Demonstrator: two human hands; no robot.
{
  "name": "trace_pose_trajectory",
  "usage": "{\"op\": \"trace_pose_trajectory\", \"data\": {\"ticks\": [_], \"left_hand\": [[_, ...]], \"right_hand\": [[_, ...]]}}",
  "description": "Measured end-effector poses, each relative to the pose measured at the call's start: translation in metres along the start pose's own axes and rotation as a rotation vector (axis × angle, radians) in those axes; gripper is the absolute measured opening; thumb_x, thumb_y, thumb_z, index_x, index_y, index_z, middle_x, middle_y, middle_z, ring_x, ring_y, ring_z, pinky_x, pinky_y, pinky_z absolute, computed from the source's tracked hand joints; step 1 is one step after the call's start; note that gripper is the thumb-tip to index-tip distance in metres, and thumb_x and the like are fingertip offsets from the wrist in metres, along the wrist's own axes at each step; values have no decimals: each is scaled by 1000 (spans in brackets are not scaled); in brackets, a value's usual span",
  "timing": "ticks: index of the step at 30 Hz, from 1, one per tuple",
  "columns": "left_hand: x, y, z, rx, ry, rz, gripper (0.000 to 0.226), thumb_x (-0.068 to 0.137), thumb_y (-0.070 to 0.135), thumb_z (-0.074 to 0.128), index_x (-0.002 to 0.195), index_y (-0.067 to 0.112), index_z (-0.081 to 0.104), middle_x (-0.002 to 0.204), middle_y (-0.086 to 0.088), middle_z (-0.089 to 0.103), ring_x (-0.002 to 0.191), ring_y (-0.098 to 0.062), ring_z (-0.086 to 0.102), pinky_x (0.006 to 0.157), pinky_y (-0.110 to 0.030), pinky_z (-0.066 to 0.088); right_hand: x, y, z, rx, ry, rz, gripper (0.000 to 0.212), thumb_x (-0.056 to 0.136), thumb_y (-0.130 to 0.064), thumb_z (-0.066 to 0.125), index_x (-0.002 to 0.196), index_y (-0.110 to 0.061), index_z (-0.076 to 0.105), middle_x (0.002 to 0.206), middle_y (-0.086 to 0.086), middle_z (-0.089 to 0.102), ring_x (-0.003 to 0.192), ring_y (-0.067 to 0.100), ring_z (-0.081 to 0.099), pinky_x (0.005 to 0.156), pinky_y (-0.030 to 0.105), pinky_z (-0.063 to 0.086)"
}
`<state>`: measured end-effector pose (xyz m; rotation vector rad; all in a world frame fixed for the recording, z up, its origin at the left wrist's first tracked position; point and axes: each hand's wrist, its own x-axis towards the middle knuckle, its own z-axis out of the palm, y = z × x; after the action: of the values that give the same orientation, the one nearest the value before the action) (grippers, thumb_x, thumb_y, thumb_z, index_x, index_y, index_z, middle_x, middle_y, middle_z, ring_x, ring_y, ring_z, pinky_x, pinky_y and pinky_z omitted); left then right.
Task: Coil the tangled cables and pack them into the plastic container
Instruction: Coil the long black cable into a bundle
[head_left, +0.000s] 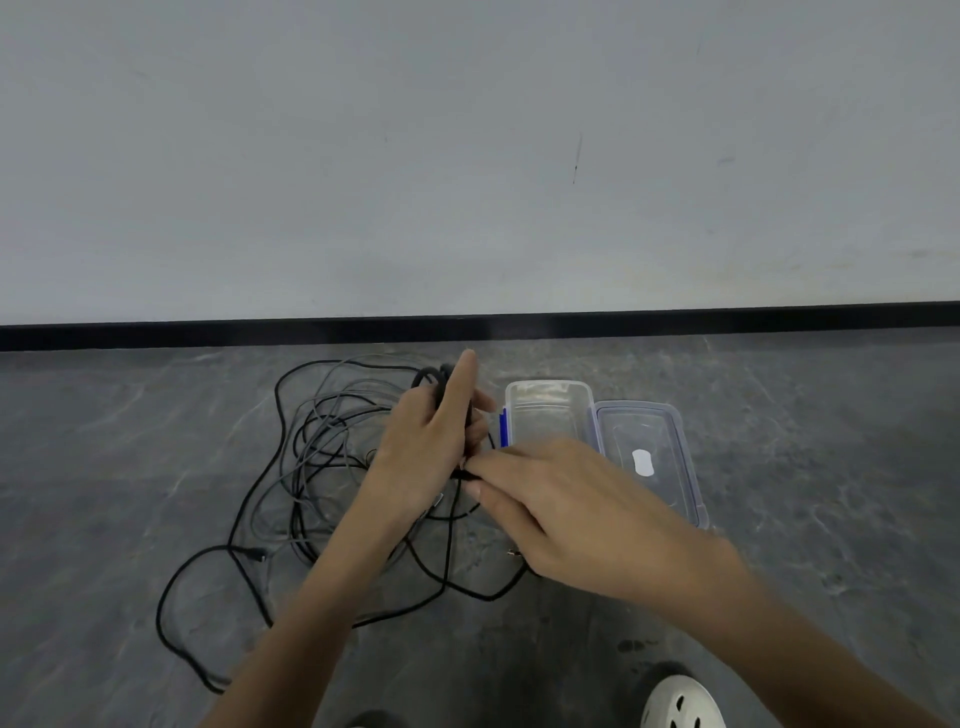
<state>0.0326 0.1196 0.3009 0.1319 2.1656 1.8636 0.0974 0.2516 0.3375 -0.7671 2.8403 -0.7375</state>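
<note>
Tangled cables (311, 457) (black and grey mixed) lie in a loose heap on the floor (831, 467), left of the container. A long black loop trails out toward you at the lower left.

Your left hand (426, 452) is raised over the heap. Its fingers (460, 384) are curled round a small bundle of black cable (431, 376), with the index finger sticking straight up. Your right hand (571, 509) meets it from the right, and its thumb and fingers pinch a black strand just below the left palm.

The clear plastic container (548, 410) sits on the floor just right of the hands, open, with nothing visible inside. Its blue latch (503, 428) is on the left wall. The lid (649, 457) lies flat on its right side and carries a white label (642, 461).

White perforated shoe (680, 701) at the bottom edge. Black baseboard (208, 335) and a pale wall (467, 156) lie beyond.
</note>
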Motion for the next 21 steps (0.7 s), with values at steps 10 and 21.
{"op": "trace_pose_trajectory", "data": {"ticks": [10, 21], "left_hand": [[-8, 4, -7, 150, -413, -9, 77, 87, 75, 15, 59, 14, 52, 53, 0, 57, 61, -9, 55, 78, -33, 41], [-18, 8, 4, -117, -847, -105, 69, 71, 91, 28, 91, 34, 63, 60, 13, 45, 47, -6, 42, 58, -19, 41]], "right_hand": [[2, 11, -5, 607, 200, 181, 22, 92, -25, 63, 77, -8, 67, 63, -6, 71, 54, -3, 63, 58, 13, 50], [-6, 41, -29, 919, 91, 166, 18, 82, -8, 69, 91, 2, 57, 75, 9, 68, 59, 29, 62, 61, 45, 53]]}}
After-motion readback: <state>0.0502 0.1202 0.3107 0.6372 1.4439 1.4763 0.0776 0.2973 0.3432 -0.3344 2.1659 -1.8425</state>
